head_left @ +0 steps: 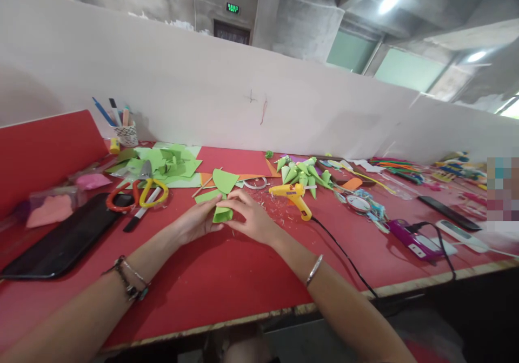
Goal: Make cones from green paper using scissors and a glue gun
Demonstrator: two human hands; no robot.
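Between my hands, just above the red tabletop, is a piece of green paper curled into a roll. My left hand closes on its left side, and my right hand grips it from the right with fingers bent over the top. Flat green paper pieces lie right behind my fingertips. To the right of my right hand rests a yellow hot glue gun with a black cord. Behind it sits a pile of green paper cones.
On the left are scissors with red and yellow handles, a marker, a black tray-like object and a heap of green paper scraps. A pen cup stands behind. At right are a purple power strip and a white partition along the back.
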